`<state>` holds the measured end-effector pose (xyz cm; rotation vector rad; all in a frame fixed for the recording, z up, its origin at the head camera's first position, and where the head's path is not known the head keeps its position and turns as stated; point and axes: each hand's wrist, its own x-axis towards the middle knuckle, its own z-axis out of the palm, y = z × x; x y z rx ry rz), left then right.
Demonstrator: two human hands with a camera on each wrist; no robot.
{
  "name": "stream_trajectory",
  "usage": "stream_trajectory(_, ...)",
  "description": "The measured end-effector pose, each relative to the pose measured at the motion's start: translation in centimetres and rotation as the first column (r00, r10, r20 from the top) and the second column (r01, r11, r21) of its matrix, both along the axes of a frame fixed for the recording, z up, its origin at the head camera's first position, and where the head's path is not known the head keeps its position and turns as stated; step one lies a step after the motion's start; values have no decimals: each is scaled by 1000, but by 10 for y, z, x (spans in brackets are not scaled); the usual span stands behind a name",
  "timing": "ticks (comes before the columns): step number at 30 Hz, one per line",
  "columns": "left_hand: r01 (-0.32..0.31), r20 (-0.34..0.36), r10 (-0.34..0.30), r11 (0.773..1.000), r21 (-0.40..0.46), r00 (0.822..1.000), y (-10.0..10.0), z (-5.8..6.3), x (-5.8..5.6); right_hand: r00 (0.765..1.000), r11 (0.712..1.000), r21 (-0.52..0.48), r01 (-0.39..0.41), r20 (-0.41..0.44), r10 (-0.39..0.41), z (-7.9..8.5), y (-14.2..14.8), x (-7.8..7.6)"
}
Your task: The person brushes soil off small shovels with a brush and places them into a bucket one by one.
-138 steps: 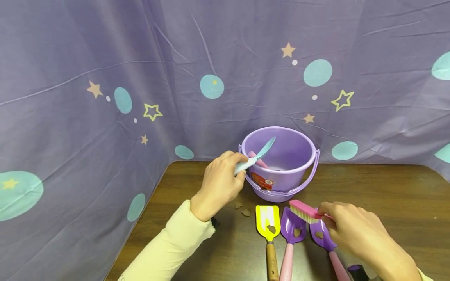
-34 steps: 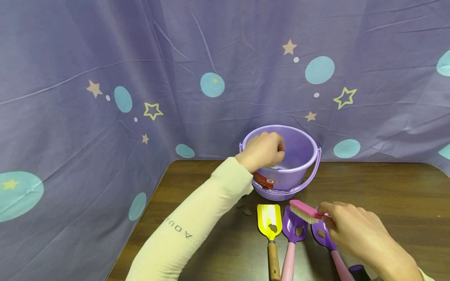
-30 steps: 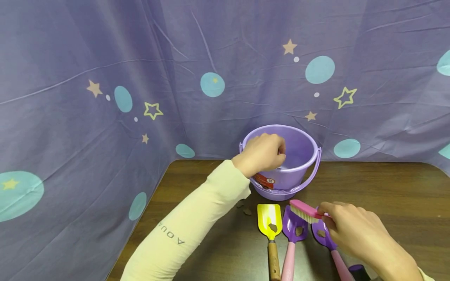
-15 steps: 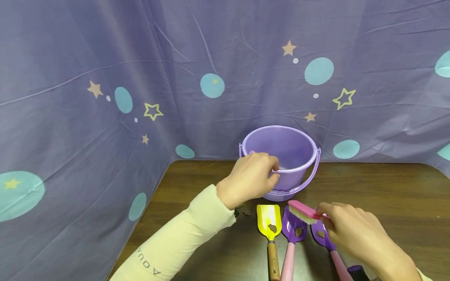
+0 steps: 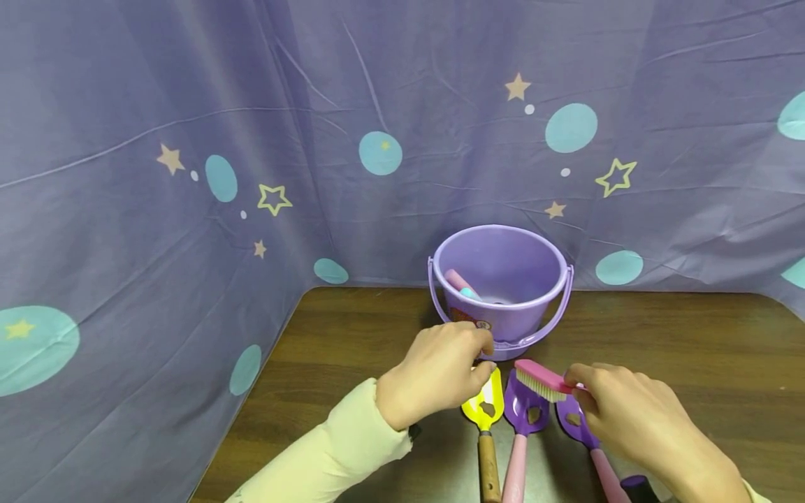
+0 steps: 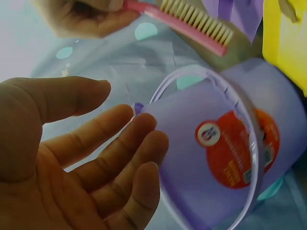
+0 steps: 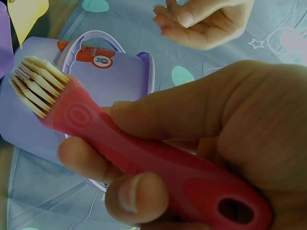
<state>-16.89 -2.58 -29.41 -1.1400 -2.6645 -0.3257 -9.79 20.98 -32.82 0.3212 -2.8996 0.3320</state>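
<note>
My left hand (image 5: 440, 374) is over the table in front of the purple bucket (image 5: 528, 323), fingers relaxed and holding nothing; its palm shows bare in the left wrist view. Below its fingertips lies a yellow shovel (image 5: 489, 419) with a wooden handle. A pink brush (image 5: 542, 377) with pale bristles is gripped in my right hand (image 5: 648, 426), between thumb and fingers, over two purple shovels. In the bucket lean a pink handle (image 5: 458, 281) and a light blue piece (image 5: 468, 294).
One purple shovel (image 5: 518, 391) and another purple shovel (image 5: 575, 419), both pink-handled, lie beside the yellow one, brown bits on all three blades. A dark cylinder with purple end (image 5: 638, 483) is at the front right. A patterned cloth (image 5: 402, 209) stands behind the table.
My left hand held the light blue trowel at the bucket, reached inside and let it go there, then drew back empty toward the yellow shovel. The right hand with the brush has hardly moved.
</note>
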Motion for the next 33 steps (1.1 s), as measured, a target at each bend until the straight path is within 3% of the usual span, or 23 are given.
stream_trajectory(13, -20, 110, 27, 998, -60, 994, -5, -48, 21, 1000, 1000, -6, 0, 21, 0, -2, -2, 1)
stream_trajectory(21, -38, 174, 45, 998, -44, 984, -3, -79, 31, 1000, 1000, 3, 5, 5, -5, -1, -3, 1)
stream_trajectory(33, -61, 219, 68, 997, -39, 973, 3, -104, 41, 1000, 1000, 12, 0, -4, 0, -2, -4, 1)
